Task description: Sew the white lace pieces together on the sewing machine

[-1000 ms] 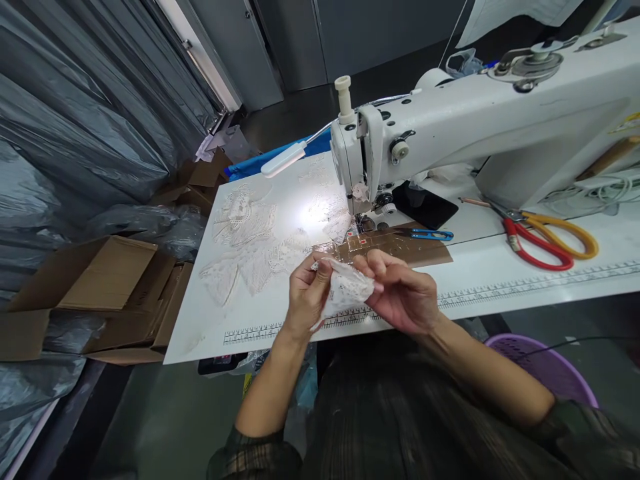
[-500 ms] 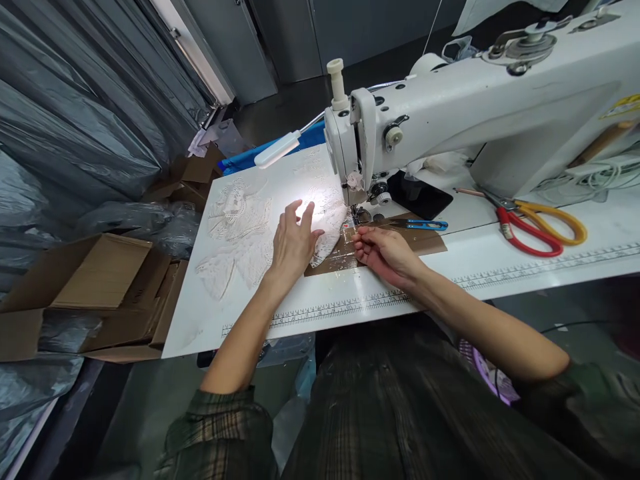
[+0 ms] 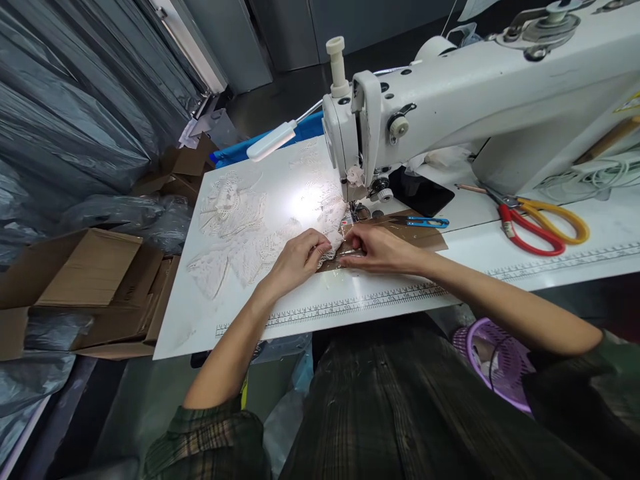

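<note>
White lace fabric (image 3: 330,220) lies under the lamp's light, its right edge close to the needle area of the white sewing machine (image 3: 345,143). My left hand (image 3: 301,257) is closed on the near edge of this lace, fingertips pinched together. Just right of it, my right hand (image 3: 373,248) is beside the lace corner, thumb and fingers curved apart over the brown plate (image 3: 425,239). Whether its fingertips hold anything is hard to see. More lace pieces (image 3: 235,213) are spread on the left of the table.
Blue thread snips (image 3: 425,222), a black phone (image 3: 420,193) and red-and-yellow scissors (image 3: 537,227) lie to the right. A ruler strip (image 3: 350,305) runs along the table's front. Cardboard boxes (image 3: 90,267) stand at the left; a purple basket (image 3: 470,347) is below. A lamp (image 3: 273,140) hangs over the lace.
My left hand has come down and right, from spread above the lace to pinching its near edge. My right hand has opened its curled fingers and turned towards the lace corner.
</note>
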The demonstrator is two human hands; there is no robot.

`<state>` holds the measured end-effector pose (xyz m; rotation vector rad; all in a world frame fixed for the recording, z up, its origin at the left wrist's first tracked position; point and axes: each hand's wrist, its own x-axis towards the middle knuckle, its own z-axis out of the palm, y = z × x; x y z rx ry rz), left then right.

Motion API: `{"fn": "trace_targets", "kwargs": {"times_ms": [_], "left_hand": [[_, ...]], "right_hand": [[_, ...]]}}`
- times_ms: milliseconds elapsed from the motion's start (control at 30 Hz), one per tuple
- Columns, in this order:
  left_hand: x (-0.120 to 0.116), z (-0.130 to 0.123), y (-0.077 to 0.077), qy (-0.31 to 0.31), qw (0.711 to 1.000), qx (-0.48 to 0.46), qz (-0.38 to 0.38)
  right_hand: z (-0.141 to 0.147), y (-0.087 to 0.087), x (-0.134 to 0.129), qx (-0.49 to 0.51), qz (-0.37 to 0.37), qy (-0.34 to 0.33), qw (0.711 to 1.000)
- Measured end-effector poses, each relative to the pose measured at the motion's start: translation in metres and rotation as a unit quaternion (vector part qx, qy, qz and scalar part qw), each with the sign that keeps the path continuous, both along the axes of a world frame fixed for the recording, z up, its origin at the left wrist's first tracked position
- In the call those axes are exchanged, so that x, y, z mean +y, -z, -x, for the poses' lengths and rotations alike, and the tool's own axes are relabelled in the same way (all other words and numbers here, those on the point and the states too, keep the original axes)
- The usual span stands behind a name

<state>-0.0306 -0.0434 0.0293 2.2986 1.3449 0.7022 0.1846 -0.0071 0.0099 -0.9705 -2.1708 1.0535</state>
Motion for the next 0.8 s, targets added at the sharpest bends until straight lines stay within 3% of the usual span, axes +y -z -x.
{"fn": "trace_targets", "kwargs": {"times_ms": [100, 167, 267, 333, 400, 500, 567, 633, 700, 800], "left_hand": [[-0.006, 0.001, -0.001, -0.016, 0.998, -0.043, 0.047], [-0.009, 0.004, 0.004, -0.038, 0.990, -0.089, 0.101], [-0.009, 0.010, 0.015, -0.052, 0.975, -0.156, 0.153], [-0.008, 0.011, 0.020, -0.045, 0.976, -0.160, 0.138], [-0.006, 0.008, 0.022, -0.030, 0.988, -0.129, 0.074], [-0.007, 0.002, 0.022, -0.028, 0.989, -0.056, -0.137], [-0.009, -0.003, 0.023, -0.021, 0.956, -0.001, -0.293], [-0.012, -0.010, 0.024, 0.008, 0.919, 0.052, -0.391], [-0.014, -0.017, 0.027, 0.030, 0.895, 0.092, -0.435], [-0.014, -0.024, 0.031, 0.040, 0.902, 0.102, -0.418]], "right_hand": [[-0.001, 0.001, 0.003, -0.074, -0.063, -0.037, 0.995], [-0.005, -0.001, 0.005, -0.064, -0.040, -0.054, 0.996], [-0.014, -0.006, 0.007, 0.021, 0.102, -0.083, 0.991], [-0.018, -0.008, 0.008, 0.089, 0.213, -0.087, 0.969], [-0.019, -0.007, 0.007, 0.151, 0.285, -0.071, 0.944], [-0.015, -0.003, 0.004, 0.215, 0.331, -0.026, 0.918], [-0.012, -0.001, 0.003, 0.232, 0.343, -0.006, 0.910], [-0.010, 0.000, 0.001, 0.233, 0.349, 0.001, 0.907], [-0.007, -0.001, -0.001, 0.233, 0.355, 0.010, 0.905], [-0.005, -0.003, -0.004, 0.237, 0.353, 0.016, 0.905]]}}
